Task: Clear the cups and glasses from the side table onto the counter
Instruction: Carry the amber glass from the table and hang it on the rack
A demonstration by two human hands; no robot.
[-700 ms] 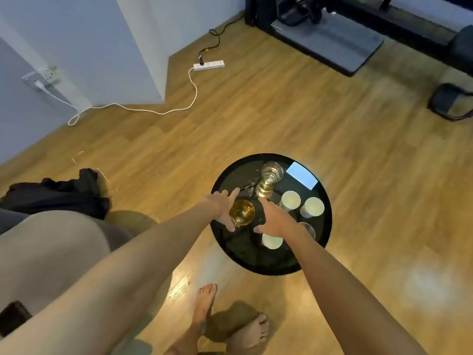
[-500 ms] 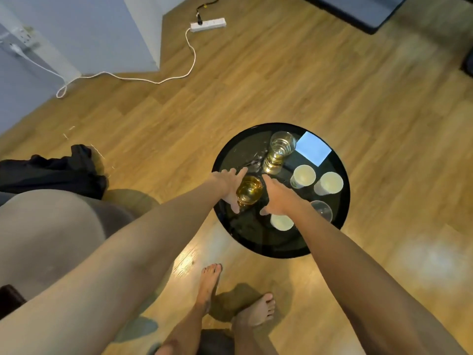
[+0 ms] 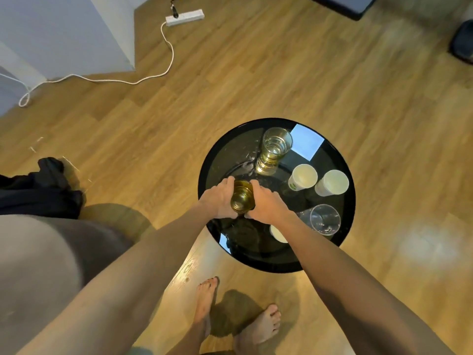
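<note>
A round black glass side table (image 3: 217, 155) stands on the wood floor. An amber glass (image 3: 242, 198) sits at its near left, clasped between my left hand (image 3: 217, 198) and my right hand (image 3: 267, 204), which press on opposite sides. Behind it stands a tall ribbed clear glass (image 3: 273, 149). Two white paper cups (image 3: 303, 178) (image 3: 332, 183) stand at the right. A clear plastic cup (image 3: 323, 220) lies tilted near the right edge. Another white cup (image 3: 277, 233) is partly hidden under my right forearm.
A grey cushioned seat (image 3: 38, 257) with dark clothing (image 3: 38, 190) lies to the left. A white power strip (image 3: 184, 17) and cable (image 3: 143, 80) run along the wall. My bare feet (image 3: 230, 316) stand just before the table. No counter is in view.
Both hands have closed in on the amber glass from open, spread fingers. The camera view has tilted down and nearer to the table.
</note>
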